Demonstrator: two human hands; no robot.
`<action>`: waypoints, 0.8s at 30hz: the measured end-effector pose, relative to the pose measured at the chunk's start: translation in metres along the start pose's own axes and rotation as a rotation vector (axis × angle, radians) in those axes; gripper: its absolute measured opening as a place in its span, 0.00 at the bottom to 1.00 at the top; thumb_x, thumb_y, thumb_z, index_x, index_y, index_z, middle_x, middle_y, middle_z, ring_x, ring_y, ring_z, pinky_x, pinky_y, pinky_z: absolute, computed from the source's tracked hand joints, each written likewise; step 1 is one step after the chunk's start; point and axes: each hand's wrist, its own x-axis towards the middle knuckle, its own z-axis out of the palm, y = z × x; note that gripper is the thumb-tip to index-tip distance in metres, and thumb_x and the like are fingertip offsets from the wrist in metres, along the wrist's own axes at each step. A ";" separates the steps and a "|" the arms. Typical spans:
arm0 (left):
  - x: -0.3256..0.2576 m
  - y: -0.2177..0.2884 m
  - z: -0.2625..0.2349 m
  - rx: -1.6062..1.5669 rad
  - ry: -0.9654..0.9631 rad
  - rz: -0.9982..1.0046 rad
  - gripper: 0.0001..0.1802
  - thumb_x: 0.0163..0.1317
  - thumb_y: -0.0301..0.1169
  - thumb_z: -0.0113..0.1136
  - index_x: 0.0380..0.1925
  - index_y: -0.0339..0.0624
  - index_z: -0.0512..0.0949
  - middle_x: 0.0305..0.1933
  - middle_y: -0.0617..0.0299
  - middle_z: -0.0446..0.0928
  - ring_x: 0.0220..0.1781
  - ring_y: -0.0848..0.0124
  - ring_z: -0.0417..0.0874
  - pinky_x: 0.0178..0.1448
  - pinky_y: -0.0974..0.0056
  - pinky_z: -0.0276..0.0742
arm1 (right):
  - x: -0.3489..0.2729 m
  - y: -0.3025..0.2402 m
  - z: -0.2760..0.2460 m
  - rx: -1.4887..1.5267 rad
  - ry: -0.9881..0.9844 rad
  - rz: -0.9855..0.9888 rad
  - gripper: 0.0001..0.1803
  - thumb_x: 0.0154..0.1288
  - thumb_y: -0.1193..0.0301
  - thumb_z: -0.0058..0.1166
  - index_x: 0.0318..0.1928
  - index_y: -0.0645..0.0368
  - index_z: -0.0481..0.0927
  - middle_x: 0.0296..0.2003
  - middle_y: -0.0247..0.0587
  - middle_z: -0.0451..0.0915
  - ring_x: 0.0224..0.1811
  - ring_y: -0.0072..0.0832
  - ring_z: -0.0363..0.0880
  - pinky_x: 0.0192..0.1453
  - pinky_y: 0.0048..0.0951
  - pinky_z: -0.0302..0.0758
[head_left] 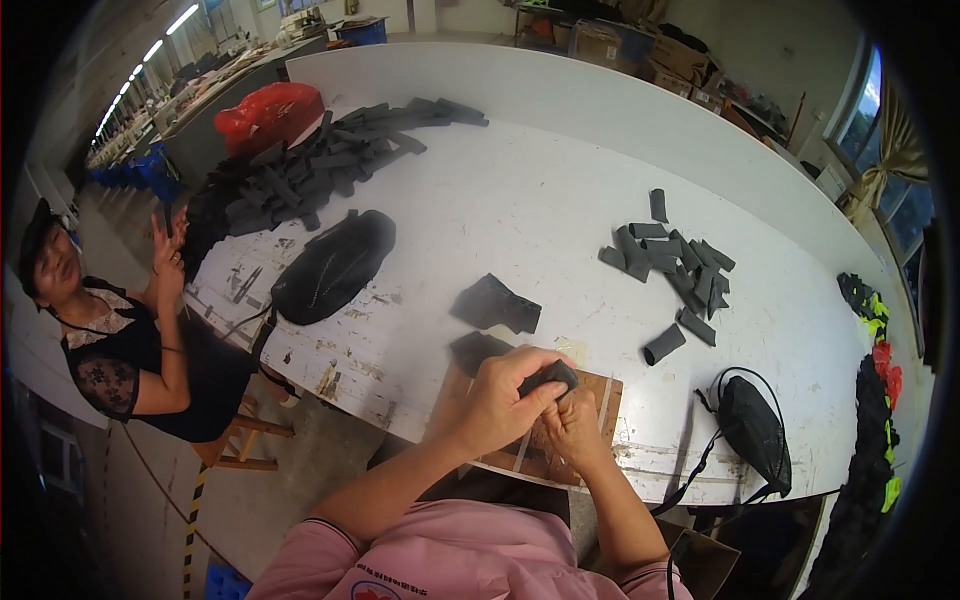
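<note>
Over a brown board (609, 392) at the table's near edge, my two hands meet. My left hand (497, 400) is closed around a dark grey fabric tube (552, 378), thumb along its side. My right hand (572, 432) is closed against the tube's lower end, its fingers partly hidden. Just beyond my hands lies a flat dark grey fabric piece (495, 304), with another dark piece (474, 350) partly behind my left hand. Several short dark grey tubes (688, 262) lie loosely heaped to the right.
A large pile of dark strips (320, 170) and a red plastic bag (270, 115) are at the far left. A black pouch (335, 265) and scissors (246, 285) lie nearer. At right sits a black mesh bag (752, 430) with cords. A co-worker (130, 340) sits at left.
</note>
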 end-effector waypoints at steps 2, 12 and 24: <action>-0.003 0.002 0.001 -0.133 0.029 -0.018 0.05 0.51 0.22 0.54 0.29 0.34 0.75 0.32 0.60 0.75 0.32 0.77 0.75 0.36 0.73 0.71 | 0.001 -0.010 -0.004 -0.012 -0.003 -0.040 0.16 0.56 0.67 0.49 0.16 0.64 0.70 0.18 0.52 0.71 0.18 0.47 0.70 0.21 0.39 0.66; 0.002 -0.003 -0.008 -0.758 0.242 -0.013 0.07 0.57 0.26 0.49 0.31 0.35 0.75 0.33 0.54 0.75 0.37 0.67 0.74 0.47 0.64 0.67 | 0.022 -0.046 -0.031 -0.204 -0.079 -0.065 0.14 0.54 0.62 0.51 0.29 0.62 0.74 0.15 0.47 0.71 0.16 0.45 0.70 0.19 0.38 0.65; 0.006 0.001 -0.025 -0.387 0.004 0.054 0.06 0.54 0.23 0.51 0.32 0.33 0.74 0.35 0.54 0.76 0.39 0.70 0.75 0.47 0.68 0.68 | 0.004 -0.020 0.004 -0.154 0.066 -0.061 0.15 0.55 0.60 0.50 0.22 0.59 0.74 0.14 0.45 0.70 0.16 0.44 0.70 0.18 0.38 0.64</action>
